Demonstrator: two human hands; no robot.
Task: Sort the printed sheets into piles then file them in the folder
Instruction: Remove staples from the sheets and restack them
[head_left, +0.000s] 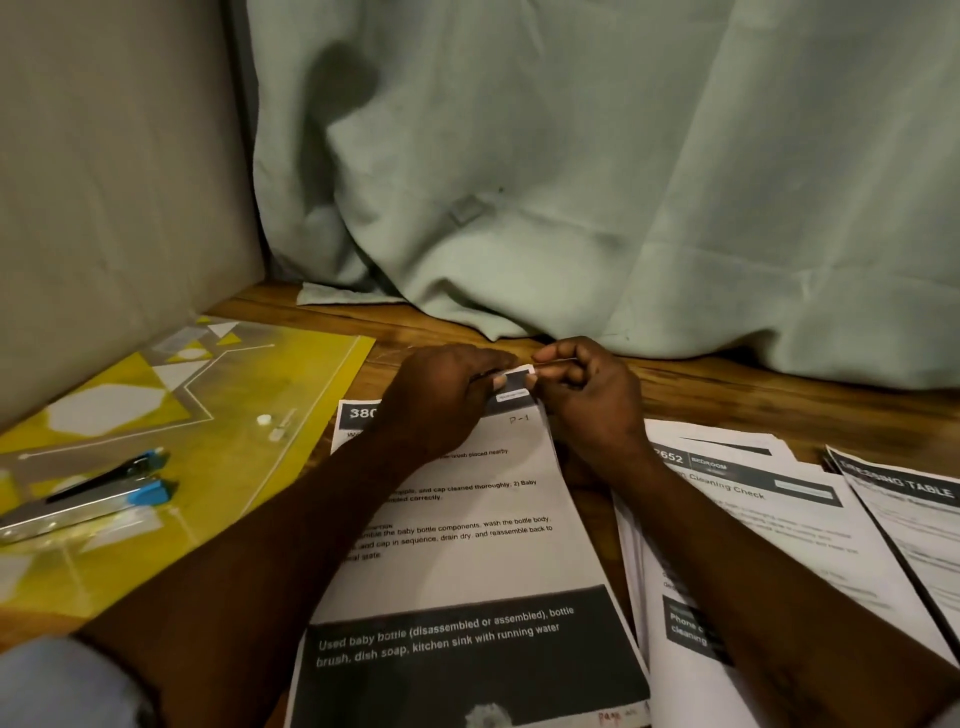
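My left hand (447, 400) and my right hand (589, 405) meet at the far right corner of the white printed sheet with the dark header band numbered 380 (467, 545). Both hands have their fingers curled, and each nips that corner between thumb and fingertips, so the corner stands bent up between them. A thin pale sliver shows at the right forefinger; I cannot tell what it is. The sheet lies directly before me on the brown wooden table top (727, 395), with "P-1" handwritten under the header and a dark band of white lettering across its near end. Its right edge shows more than one layer, number not determinable. Just to the right, under my right forearm, lies a loosely fanned pile of white printed sheets headed 2652 BEDROOM (769, 525). A further white sheet headed DRESSING TABLE (914, 514) overlaps that pile's right side and is cut by the frame. To the left lies the yellow translucent plastic folder with white and grey geometric shapes (218, 410) — flat, closed as far as I can see, one corner near the central sheet. On the folder rests a silver-and-black tool with blue ends (104, 501), possibly a stapler. Behind the table hangs a pale green cloth (571, 182), its hem resting on the wood. A beige panel (104, 182) stands at the left, and a pale blue sleeve (62, 686) shows at the lower left.
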